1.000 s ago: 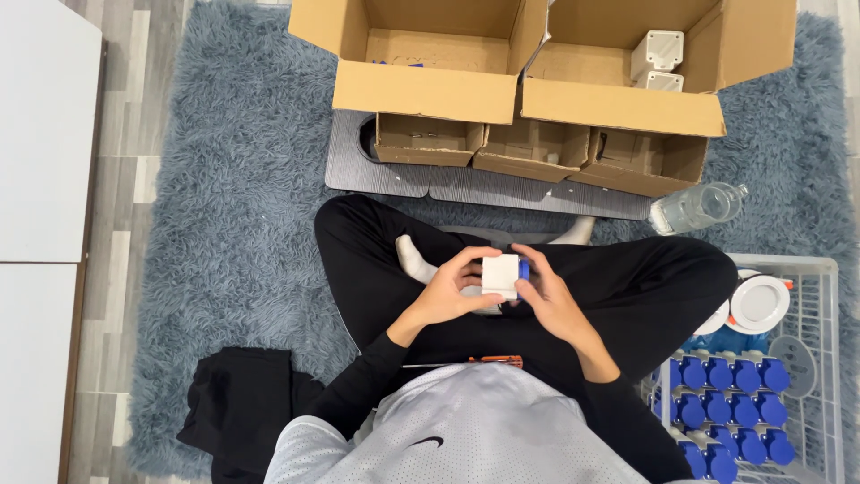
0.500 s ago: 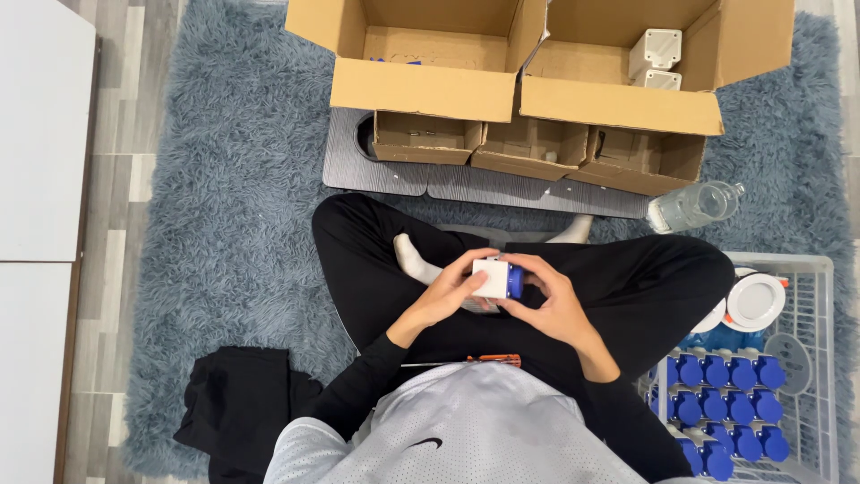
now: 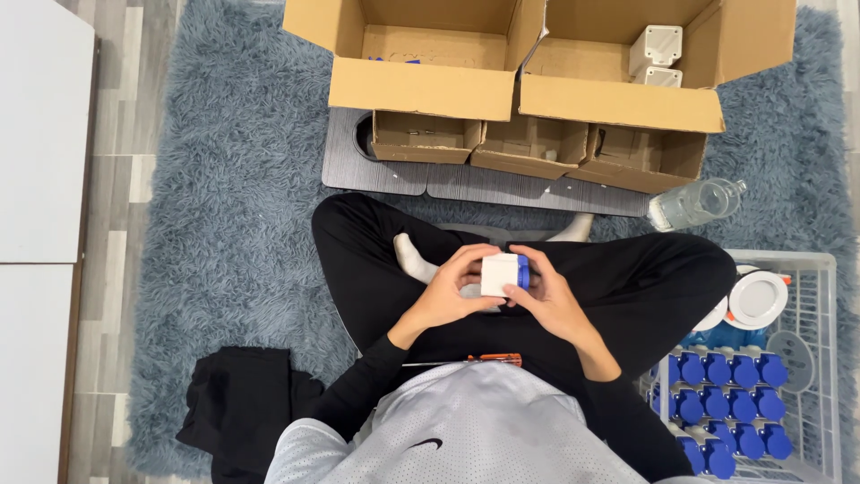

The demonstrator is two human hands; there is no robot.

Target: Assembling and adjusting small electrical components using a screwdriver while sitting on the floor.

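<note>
left hand [image 3: 445,296] + right hand [image 3: 548,300]: grip white-blue block [image 3: 502,273] over lap | screwdriver [image 3: 484,359] on lap | basket [image 3: 820,269] of blue caps right

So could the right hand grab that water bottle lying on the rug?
Probably yes, but not right away. The right hand is busy holding the white and blue block with the left hand. The water bottle lies past the right knee with nothing blocking it.

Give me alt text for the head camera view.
A seated, cross-legged person holds a small white box with a blue part in both hands, left hand and right hand, on a blue shag rug. Open cardboard boxes lie ahead; a basket holds blue-capped parts.
</note>
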